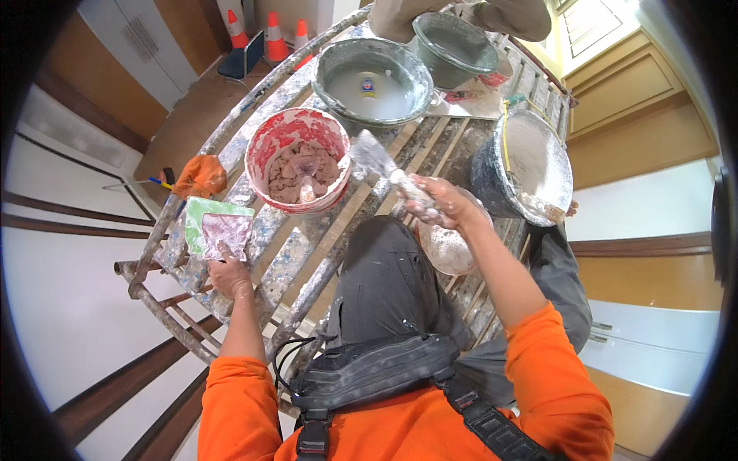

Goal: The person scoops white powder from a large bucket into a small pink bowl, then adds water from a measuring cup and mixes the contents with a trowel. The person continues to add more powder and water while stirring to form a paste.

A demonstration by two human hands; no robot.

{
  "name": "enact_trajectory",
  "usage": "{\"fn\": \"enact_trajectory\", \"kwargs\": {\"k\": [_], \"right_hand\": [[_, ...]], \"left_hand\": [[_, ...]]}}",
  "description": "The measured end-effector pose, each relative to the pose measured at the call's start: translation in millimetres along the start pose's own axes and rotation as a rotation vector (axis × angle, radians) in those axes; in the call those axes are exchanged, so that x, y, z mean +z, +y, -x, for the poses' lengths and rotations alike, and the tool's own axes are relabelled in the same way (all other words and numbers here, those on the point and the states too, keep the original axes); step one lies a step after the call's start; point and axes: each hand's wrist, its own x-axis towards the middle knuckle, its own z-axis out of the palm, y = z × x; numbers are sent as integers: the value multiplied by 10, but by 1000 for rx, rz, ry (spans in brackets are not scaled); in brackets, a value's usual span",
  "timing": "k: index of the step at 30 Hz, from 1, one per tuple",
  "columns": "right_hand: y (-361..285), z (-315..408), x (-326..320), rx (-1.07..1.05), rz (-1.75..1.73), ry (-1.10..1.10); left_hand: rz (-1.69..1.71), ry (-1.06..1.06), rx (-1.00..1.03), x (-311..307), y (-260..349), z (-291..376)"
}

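My right hand (441, 201) grips the crusted handle of a putty knife (373, 154). Its broad blade points up and left, close to the rim of a red bucket (253, 151) that holds lumpy pinkish plaster (288, 167). A tool coated in the same material stands partly in the bucket. On the left, my left hand (229, 271) holds a small square plate (228, 233) smeared with pinkish plaster, thumb on top. Behind that plate lies a green sheet (199, 214). Below my right wrist, a tub of pale powder (447, 248) is partly hidden.
A slatted scaffold platform (294, 248) with tubular rails carries everything. A green basin (375, 109) of cloudy water, a second basin (455, 49) and a dark bucket (490, 167) stand around. An orange cloth (200, 176) hangs on the left rail. Another person's legs (398, 20) are at the top.
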Motion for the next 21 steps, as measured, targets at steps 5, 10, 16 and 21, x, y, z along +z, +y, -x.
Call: {"fn": "enact_trajectory", "kwargs": {"k": [5,10,16,21], "right_hand": [[118,1199,-88,-132,884,660],[330,2168,6,-79,1111,931],[682,1900,-359,-330,1382,971],[628,1610,-247,-268,1101,908]], "left_hand": [[36,44,69,72,-79,-20],[49,-70,-64,136,-95,-68],[28,-170,-103,-84,192,89],[89,-123,-103,-60,141,70]]}}
